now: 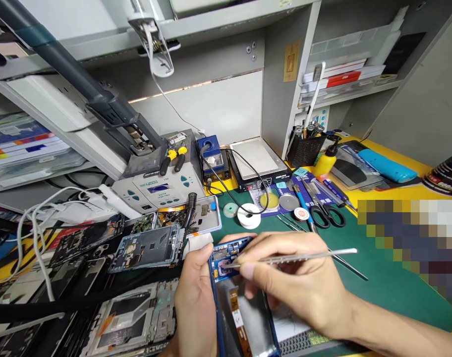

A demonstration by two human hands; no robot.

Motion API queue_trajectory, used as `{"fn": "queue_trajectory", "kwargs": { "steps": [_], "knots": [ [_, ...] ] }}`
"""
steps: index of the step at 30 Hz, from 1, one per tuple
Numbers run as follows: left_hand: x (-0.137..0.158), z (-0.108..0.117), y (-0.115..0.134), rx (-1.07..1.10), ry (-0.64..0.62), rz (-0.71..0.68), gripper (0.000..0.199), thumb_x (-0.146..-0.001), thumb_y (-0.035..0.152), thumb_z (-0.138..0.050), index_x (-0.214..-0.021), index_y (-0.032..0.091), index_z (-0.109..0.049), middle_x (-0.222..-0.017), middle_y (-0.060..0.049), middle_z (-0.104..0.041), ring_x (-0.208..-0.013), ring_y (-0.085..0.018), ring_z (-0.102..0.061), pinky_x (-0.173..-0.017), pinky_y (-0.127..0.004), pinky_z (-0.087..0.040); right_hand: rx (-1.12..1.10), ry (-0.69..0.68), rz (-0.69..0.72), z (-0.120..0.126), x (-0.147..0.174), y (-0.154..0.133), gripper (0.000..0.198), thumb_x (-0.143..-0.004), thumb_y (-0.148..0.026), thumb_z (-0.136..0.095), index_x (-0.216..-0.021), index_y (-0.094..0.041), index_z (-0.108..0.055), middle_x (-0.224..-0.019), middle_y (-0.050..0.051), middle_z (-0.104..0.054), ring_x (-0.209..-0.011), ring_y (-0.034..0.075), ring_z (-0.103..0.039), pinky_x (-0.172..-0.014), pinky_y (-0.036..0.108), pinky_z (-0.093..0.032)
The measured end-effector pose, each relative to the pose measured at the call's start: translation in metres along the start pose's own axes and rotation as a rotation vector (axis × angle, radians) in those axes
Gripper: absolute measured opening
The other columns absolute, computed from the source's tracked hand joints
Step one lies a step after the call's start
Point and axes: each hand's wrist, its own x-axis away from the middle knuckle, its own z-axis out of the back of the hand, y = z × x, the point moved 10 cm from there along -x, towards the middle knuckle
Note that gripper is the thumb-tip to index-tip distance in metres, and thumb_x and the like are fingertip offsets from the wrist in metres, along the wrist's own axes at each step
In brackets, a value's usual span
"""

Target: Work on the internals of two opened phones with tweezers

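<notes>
My left hand (196, 302) is closed around the left edge of an opened blue phone frame (255, 305), tilted up towards me. An orange-brown flex cable (240, 320) with a white label runs down inside it. Pinched in my right hand (300, 285) is a slim metal tool (333, 254) with a flat, bright rear end. Its front tip reaches the pinkish cutout near the top of the frame, though my fingers partly cover that spot. My right fingers also hide part of the frame's right edge.
Left of my hands lie several dismantled phones (147, 250) and cables. Behind stand a grey rework station (162, 191), a blue soldering unit (211, 153) and a heating plate (257, 158). Solder spool (249, 216), scissors (322, 208) and tweezers (350, 267) rest on the green mat (382, 292).
</notes>
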Motion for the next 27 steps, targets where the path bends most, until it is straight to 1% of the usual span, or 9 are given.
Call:
{"fn": "queue_trajectory", "kwargs": {
  "steps": [2, 4, 6, 8, 11, 13, 18, 24, 27],
  "knots": [
    [0.002, -0.009, -0.007, -0.01, -0.087, 0.079, 0.062, -0.088, 0.058, -0.037, -0.087, 0.007, -0.073, -0.075, -0.015, -0.072, -0.064, -0.025, -0.067, -0.063, -0.033, -0.049, -0.147, -0.011, -0.072, -0.002, -0.003, 0.001, 0.012, -0.091, -0.033, -0.072, -0.099, -0.024, -0.074, -0.063, -0.002, -0.067, -0.039, 0.019, -0.069, -0.033, 0.027, -0.059],
    [0.003, -0.01, -0.008, 0.015, -0.104, 0.087, 0.062, -0.087, 0.059, -0.039, -0.09, 0.008, -0.074, -0.08, -0.015, -0.073, -0.066, -0.025, -0.068, -0.066, -0.033, -0.05, -0.139, -0.024, -0.058, -0.006, -0.004, -0.004, 0.009, -0.09, -0.029, -0.073, -0.097, -0.025, -0.075, -0.068, 0.0, -0.07, -0.039, 0.019, -0.069, -0.031, 0.026, -0.058],
    [0.003, 0.0, -0.004, 0.056, -0.02, 0.033, 0.053, -0.089, 0.054, -0.045, -0.097, 0.012, -0.075, -0.085, -0.011, -0.075, -0.072, -0.026, -0.069, -0.073, -0.037, -0.052, 0.027, -0.014, 0.021, -0.008, -0.002, -0.014, 0.008, -0.089, -0.024, -0.073, -0.097, -0.024, -0.076, -0.083, 0.004, -0.077, -0.037, 0.016, -0.068, -0.029, 0.024, -0.056],
    [0.003, 0.011, 0.003, 0.084, 0.09, -0.051, 0.042, -0.09, 0.047, -0.051, -0.104, 0.016, -0.075, -0.087, -0.009, -0.076, -0.079, -0.028, -0.071, -0.08, -0.04, -0.053, 0.259, 0.024, 0.149, -0.009, 0.001, -0.028, 0.01, -0.085, -0.016, -0.074, -0.093, -0.023, -0.076, -0.09, 0.006, -0.08, -0.041, 0.015, -0.07, -0.035, 0.021, -0.059],
    [0.003, 0.017, 0.013, 0.114, 0.187, -0.155, 0.037, -0.09, 0.038, -0.052, -0.107, 0.015, -0.075, -0.088, -0.009, -0.076, -0.088, -0.03, -0.071, -0.09, -0.043, -0.052, 0.488, 0.053, 0.353, -0.017, 0.006, -0.05, 0.017, -0.075, -0.007, -0.079, -0.082, -0.023, -0.076, -0.075, 0.001, -0.081, -0.059, 0.015, -0.077, -0.06, 0.016, -0.064],
    [0.001, 0.011, 0.016, 0.14, 0.177, -0.164, 0.039, -0.089, 0.036, -0.048, -0.106, 0.013, -0.076, -0.089, -0.01, -0.076, -0.093, -0.031, -0.07, -0.094, -0.044, -0.051, 0.514, 0.042, 0.435, -0.022, 0.007, -0.058, 0.019, -0.071, -0.004, -0.08, -0.079, -0.021, -0.077, -0.073, -0.001, -0.081, -0.067, 0.013, -0.078, -0.07, 0.011, -0.062],
    [0.001, 0.002, 0.016, 0.184, 0.127, -0.128, 0.042, -0.088, 0.036, -0.043, -0.097, 0.012, -0.077, -0.088, -0.012, -0.075, -0.097, -0.032, -0.068, -0.097, -0.045, -0.049, 0.486, -0.043, 0.471, -0.035, 0.003, -0.061, 0.019, -0.072, 0.001, -0.076, -0.077, -0.018, -0.079, -0.075, 0.0, -0.08, -0.068, 0.011, -0.077, -0.072, 0.009, -0.061],
    [0.0, -0.002, 0.011, 0.21, 0.033, -0.091, 0.046, -0.092, 0.039, -0.04, -0.099, 0.013, -0.078, -0.089, -0.012, -0.074, -0.098, -0.031, -0.068, -0.098, -0.045, -0.049, 0.575, -0.093, 0.489, -0.036, 0.006, -0.059, 0.023, -0.077, 0.0, -0.076, -0.085, -0.021, -0.08, -0.081, -0.002, -0.082, -0.074, 0.011, -0.079, -0.078, 0.008, -0.06],
    [-0.001, -0.008, 0.011, 0.219, 0.003, -0.08, 0.047, -0.092, 0.039, -0.039, -0.103, 0.012, -0.077, -0.09, -0.012, -0.074, -0.098, -0.031, -0.068, -0.098, -0.045, -0.049, 0.647, -0.199, 0.525, -0.042, 0.011, -0.052, 0.025, -0.081, -0.003, -0.076, -0.097, -0.022, -0.077, -0.093, -0.003, -0.083, -0.083, 0.013, -0.079, -0.086, 0.012, -0.06]
  ]
}}
